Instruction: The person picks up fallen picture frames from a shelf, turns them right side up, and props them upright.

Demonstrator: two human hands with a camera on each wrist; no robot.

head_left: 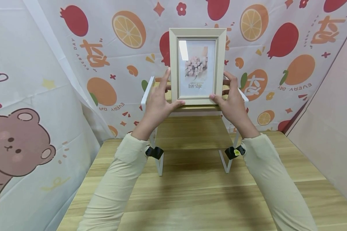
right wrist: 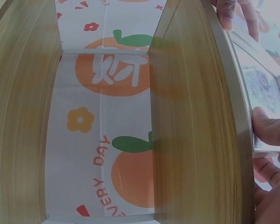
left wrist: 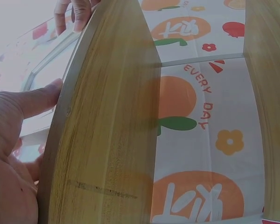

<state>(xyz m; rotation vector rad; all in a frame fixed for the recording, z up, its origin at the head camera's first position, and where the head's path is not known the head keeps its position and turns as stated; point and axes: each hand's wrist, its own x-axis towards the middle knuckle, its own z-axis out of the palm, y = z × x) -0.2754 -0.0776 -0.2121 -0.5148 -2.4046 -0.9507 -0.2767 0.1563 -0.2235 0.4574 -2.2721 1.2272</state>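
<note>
A cream picture frame (head_left: 197, 69) with a flower print behind its glass stands upright, facing me, at the top board (head_left: 196, 109) of a small two-tier wooden rack. My left hand (head_left: 159, 101) grips its lower left side, thumb across the front of the bottom corner. On the opposite side my right hand (head_left: 232, 99) holds the lower right corner, its thumb also in front. Whether the frame's bottom edge touches the board cannot be told. In the right wrist view, the right thumb (right wrist: 269, 127) lies on the frame beside the board's edge.
White metal legs (head_left: 160, 166) carry the rack on a wood-grain table (head_left: 173, 199). Below the top board is a lower board (head_left: 193, 131). A fruit-patterned cloth (head_left: 101, 93) hangs behind, and a bear-printed cloth (head_left: 17, 144) hangs at left. Black straps (head_left: 154, 152) circle both wrists.
</note>
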